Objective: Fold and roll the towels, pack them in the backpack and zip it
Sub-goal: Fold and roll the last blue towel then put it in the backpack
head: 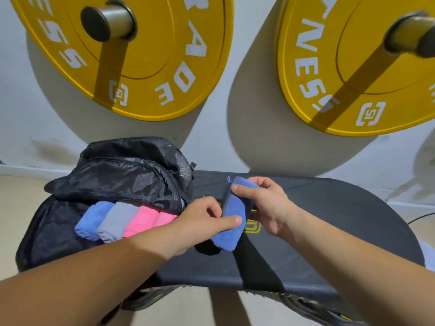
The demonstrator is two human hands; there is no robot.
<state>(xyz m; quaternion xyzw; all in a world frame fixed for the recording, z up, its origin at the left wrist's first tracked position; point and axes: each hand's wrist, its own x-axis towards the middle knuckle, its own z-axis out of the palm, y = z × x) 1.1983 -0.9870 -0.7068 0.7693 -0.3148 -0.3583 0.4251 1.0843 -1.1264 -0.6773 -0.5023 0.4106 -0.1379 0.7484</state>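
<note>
A blue towel (231, 222), rolled into a short cylinder, lies on the black bench pad (329, 227) at the centre. My left hand (202, 222) grips its near side, thumb laid across the roll. My right hand (263, 203) pinches the far end from the right. To the left the black backpack (113, 175) lies open, its flap thrown back. Inside it sit rolled towels side by side: a light blue one (91, 220), a grey one (117, 220) and two pink ones (146, 220).
Two yellow weight plates (150, 67) (353, 90) hang on pegs on the white wall behind the bench. The beige floor (18, 208) shows left of the bench, and a dark cable (421, 217) runs at the right.
</note>
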